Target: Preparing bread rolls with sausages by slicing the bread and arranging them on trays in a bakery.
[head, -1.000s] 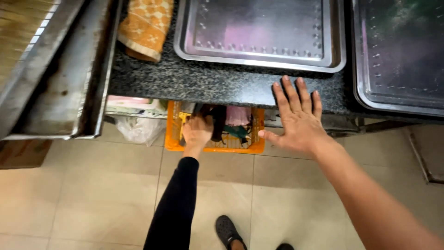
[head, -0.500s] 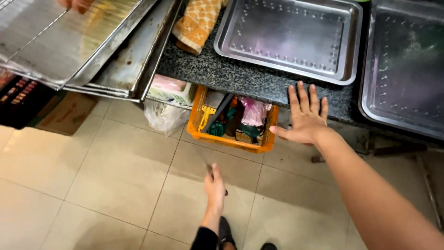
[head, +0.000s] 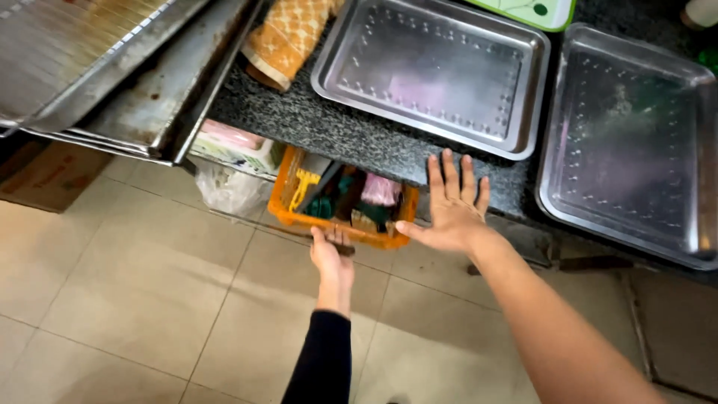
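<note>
My right hand (head: pixel 449 213) lies flat with fingers spread on the front edge of the dark speckled stone counter (head: pixel 329 131). Below the counter stands an orange plastic basket (head: pixel 338 228) filled with a yellow utensil, green items and a pink packet. Just in front of the basket's rim is my left hand (head: pixel 331 258), in a black sleeve. Its fingers are curled around a thin dark object (head: pixel 347 249); what that object is I cannot tell.
Two shallow steel trays (head: pixel 437 71) (head: pixel 628 150) sit on the counter, with an orange patterned cloth (head: pixel 288 37) at the left. Stacked metal racks (head: pixel 97 67) jut out over the floor at upper left. A plastic bag (head: pixel 228 191) and a box (head: pixel 232 142) sit beside the basket. Beige floor tiles (head: pixel 149 299) lie below.
My left hand dropped from inside the basket towards the floor, then rose back to the basket's front rim. The right hand stayed flat on the counter edge. The view shifted.
</note>
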